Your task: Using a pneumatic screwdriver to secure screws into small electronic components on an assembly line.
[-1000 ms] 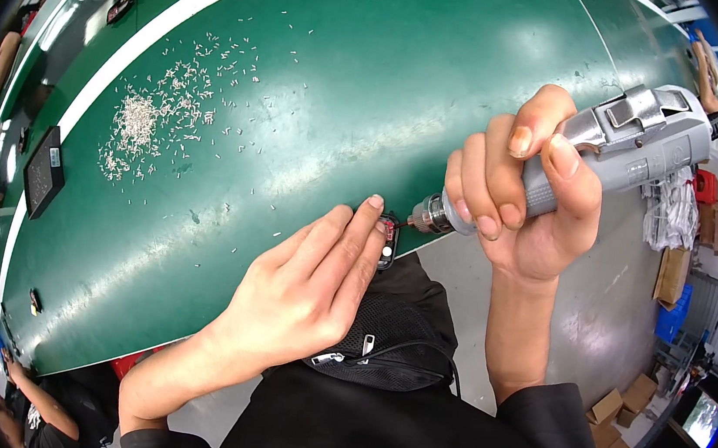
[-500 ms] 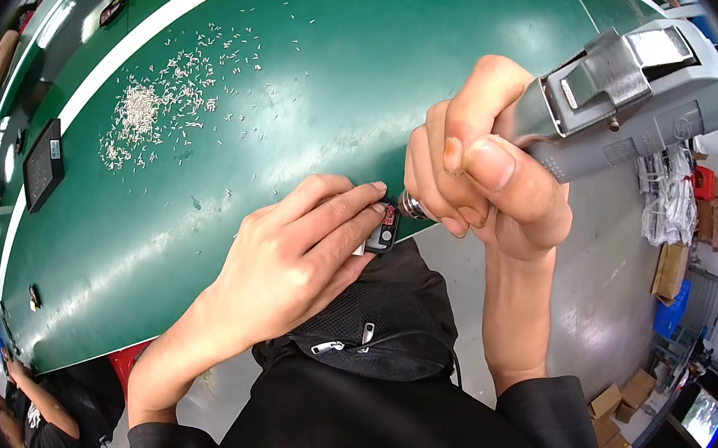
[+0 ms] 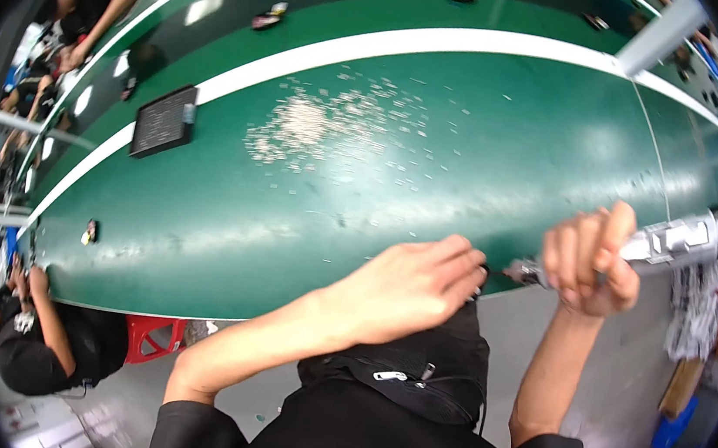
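Note:
My right hand [image 3: 587,258] is wrapped around a grey electric screwdriver [image 3: 676,242], its body pointing up to the right. The tip [image 3: 522,272] points left toward my left hand, with a gap between them. My left hand [image 3: 409,286] lies curled over a small dark device [image 3: 483,279] at the table's near edge; fingers hide most of it. Motion blurs both hands somewhat. Farther off, a pile of tiny pale screw-like pieces [image 3: 304,122] is scattered over the green table [image 3: 226,236].
A black tray [image 3: 164,120] sits at the far left, near a white stripe [image 3: 448,41]. Past the stripe lie several small devices [image 3: 269,16]. A tiny part [image 3: 90,232] rests left. Another person [image 3: 51,327] sits beside a red stool [image 3: 156,338]. A black bag [image 3: 414,361] hangs before me.
The view has swung left, so table and pile appear farther right. The screwdriver has drawn away from the device and sits lower and farther from the camera. My left hand still covers the device.

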Motion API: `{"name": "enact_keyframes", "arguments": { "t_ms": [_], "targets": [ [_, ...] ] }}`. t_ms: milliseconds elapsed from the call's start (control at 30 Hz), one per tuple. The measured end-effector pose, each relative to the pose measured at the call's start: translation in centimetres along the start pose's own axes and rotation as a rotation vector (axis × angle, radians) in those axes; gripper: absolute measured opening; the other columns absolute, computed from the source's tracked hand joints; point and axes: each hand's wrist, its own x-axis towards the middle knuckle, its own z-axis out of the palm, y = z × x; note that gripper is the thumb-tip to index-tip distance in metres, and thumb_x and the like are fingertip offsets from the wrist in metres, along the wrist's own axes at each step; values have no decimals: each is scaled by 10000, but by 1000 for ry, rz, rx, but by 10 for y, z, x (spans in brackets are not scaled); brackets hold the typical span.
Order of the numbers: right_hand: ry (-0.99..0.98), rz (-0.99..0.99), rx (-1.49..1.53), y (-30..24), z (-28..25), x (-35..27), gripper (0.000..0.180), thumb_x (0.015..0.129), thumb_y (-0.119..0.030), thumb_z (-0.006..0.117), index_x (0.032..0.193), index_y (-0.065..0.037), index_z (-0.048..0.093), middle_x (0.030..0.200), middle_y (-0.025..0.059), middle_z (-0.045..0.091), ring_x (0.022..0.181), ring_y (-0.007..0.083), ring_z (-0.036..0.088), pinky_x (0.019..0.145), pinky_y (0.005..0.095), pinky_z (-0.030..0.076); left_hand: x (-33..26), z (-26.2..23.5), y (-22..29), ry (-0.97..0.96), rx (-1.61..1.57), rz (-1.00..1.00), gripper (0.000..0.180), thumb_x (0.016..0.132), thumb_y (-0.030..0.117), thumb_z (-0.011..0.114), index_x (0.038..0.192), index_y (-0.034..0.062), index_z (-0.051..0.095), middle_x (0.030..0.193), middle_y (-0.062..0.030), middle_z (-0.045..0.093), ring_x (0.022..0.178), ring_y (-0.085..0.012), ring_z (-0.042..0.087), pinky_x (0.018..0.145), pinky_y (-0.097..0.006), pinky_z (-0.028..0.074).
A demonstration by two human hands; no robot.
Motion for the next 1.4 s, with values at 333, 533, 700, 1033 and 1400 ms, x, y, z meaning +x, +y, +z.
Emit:
{"name": "enact_keyframes", "arguments": {
  "t_ms": [333,533,700,1033,1400],
  "targets": [
    [401,-98,305,1,-36,-39,124,926,-132,513,878,-71,417,514,-10,344,428,89,369,479,251,360,-203,-80,-26,441,742,-1128,567,803,-18,593,1337,-2,403,1348,-238,382,1208,-397,387,1006,-467,334],
    [495,-99,357,11,-36,-41,103,936,-124,490,899,-68,412,536,-6,324,461,90,355,507,262,349,-167,-95,-52,492,637,-968,439,811,28,613,1237,18,506,1307,-204,442,1188,-370,451,977,-429,395],
    [523,-106,411,13,-36,-45,93,940,-117,478,897,-61,419,535,-5,322,461,91,352,508,260,345,-115,-93,-91,381,483,-752,244,779,22,663,1017,36,612,1012,-101,590,937,-292,586,795,-370,485],
    [585,-121,440,11,-36,-46,88,931,-126,494,905,-58,444,526,-10,319,444,90,341,498,251,342,-109,-94,-121,149,786,-490,128,765,13,659,878,27,601,869,-65,565,782,-234,578,658,-343,501],
    [584,-127,398,9,-30,-51,91,933,-143,488,905,-66,449,533,-18,327,454,84,342,508,252,338,-103,-80,-87,557,273,-590,100,791,-65,635,878,-16,630,831,-100,627,665,-213,607,588,-278,488]
  ]
}}
